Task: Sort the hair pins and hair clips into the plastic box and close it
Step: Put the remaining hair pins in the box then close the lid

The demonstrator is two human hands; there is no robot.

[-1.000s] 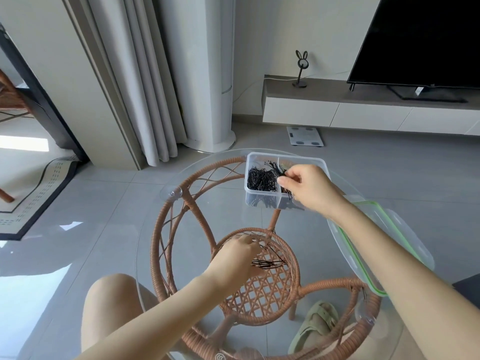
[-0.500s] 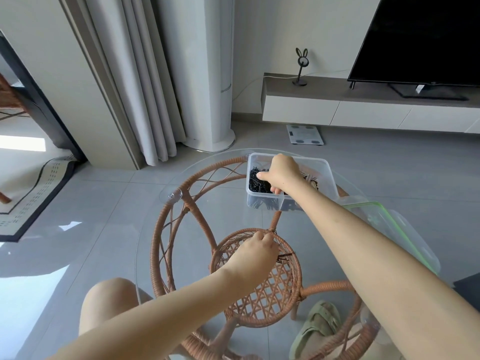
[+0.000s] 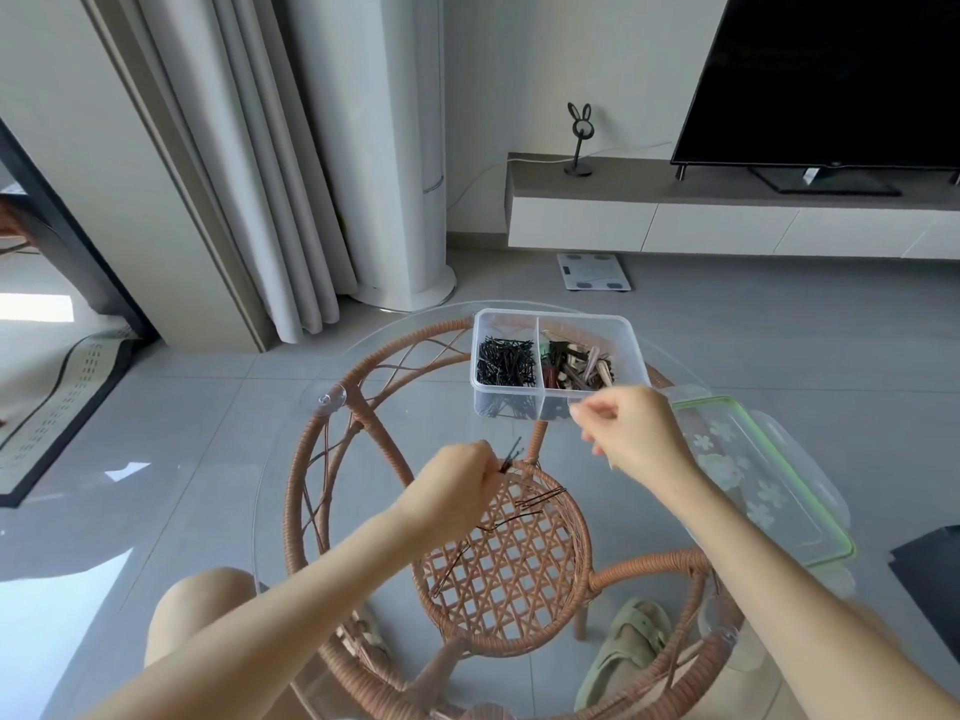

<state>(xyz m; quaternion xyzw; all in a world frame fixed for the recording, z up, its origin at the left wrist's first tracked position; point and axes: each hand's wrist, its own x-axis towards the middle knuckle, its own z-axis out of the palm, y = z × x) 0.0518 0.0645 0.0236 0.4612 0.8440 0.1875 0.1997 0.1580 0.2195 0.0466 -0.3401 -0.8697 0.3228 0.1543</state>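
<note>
I see my left hand [image 3: 457, 480] pinching a few hair pins [image 3: 511, 456] in its fingers over the worktop [image 3: 426, 423], my right hand [image 3: 634, 433] with fingers curled together near the plastic box [image 3: 553, 317].

One plastic box [image 3: 483, 402] stands on the single glass surface [image 3: 431, 407], and it is split into two compartments. One lid [image 3: 769, 491] lies beside it. The left compartment holds a heap of hair pins [image 3: 506, 362], far too many to count. The right holds a pile of hair clips [image 3: 576, 363], which overlap too much for an exact figure. About five loose hair pins [image 3: 540, 498] lie on the surface. Two hands show. The left hand [image 3: 457, 485] pinches two or three held pins [image 3: 511, 457]. Whether the right hand [image 3: 634, 433] holds anything cannot be told.
</note>
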